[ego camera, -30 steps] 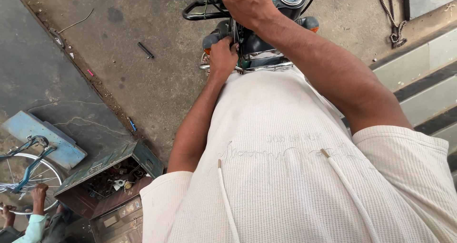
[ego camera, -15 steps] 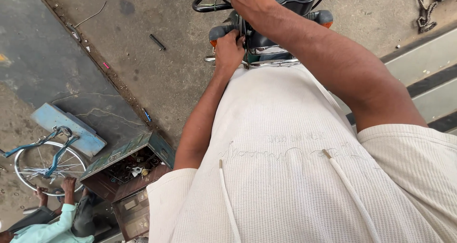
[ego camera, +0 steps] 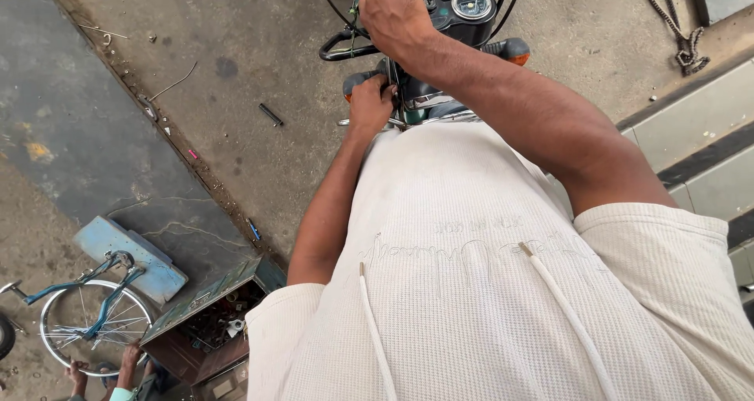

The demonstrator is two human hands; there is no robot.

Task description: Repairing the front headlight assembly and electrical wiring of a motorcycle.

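Observation:
I look down over my white shirt at the front of a motorcycle (ego camera: 471, 8) with a round gauge and an orange indicator lamp (ego camera: 514, 51). My right hand (ego camera: 397, 12) is closed in a fist on the handlebar area by the black left grip (ego camera: 339, 53). Lower down, my left hand (ego camera: 369, 102) is closed on a dark part just under the handlebar, near the steering column. What lies under each palm is hidden.
On the concrete floor lie a small black bolt (ego camera: 271, 115) and bits of wire. An open toolbox (ego camera: 212, 322) stands at lower left beside a blue slab (ego camera: 133, 256). Another person's hands (ego camera: 102, 369) hold a bicycle wheel (ego camera: 94, 318) in a blue fork. A chain (ego camera: 682, 36) lies near the tiled step.
The view has tilted, so the motorcycle and floor sit lower in the frame and the bicycle wheel shows further right. Both my hands have stayed on the motorcycle's front.

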